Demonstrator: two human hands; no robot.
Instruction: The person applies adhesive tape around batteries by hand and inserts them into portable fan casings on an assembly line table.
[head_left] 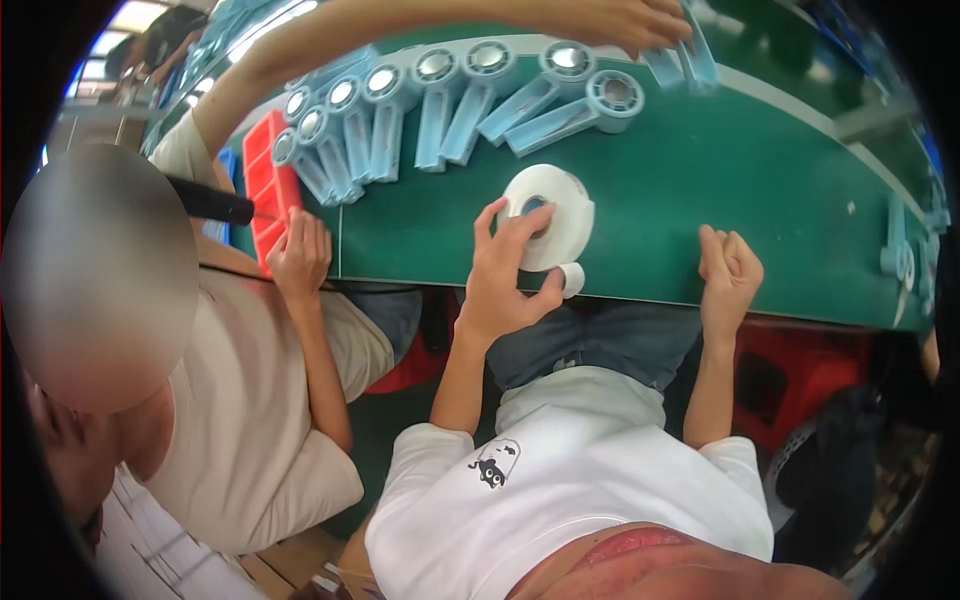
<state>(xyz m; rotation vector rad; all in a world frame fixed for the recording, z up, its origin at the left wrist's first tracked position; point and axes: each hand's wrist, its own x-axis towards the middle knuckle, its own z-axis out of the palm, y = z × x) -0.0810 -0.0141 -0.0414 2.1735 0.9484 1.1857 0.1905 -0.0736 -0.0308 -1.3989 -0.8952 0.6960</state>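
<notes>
My left hand is on a roll of white tape or labels near the front edge of the green table. One finger reaches into the roll's core and the thumb presses by its lower rim. Beside that thumb, a short white strip curls outward. To the right, at the table's edge, my right hand is closed with its fingers curled in. Whatever may be inside it is hidden. Beyond the roll, several light blue handheld-fan-like parts with round heads lie in a curved row.
A co-worker sits at left, one arm stretched across the far side, that hand at more blue parts. The co-worker's other hand rests by a red divided tray. Another blue part lies far right on the green table.
</notes>
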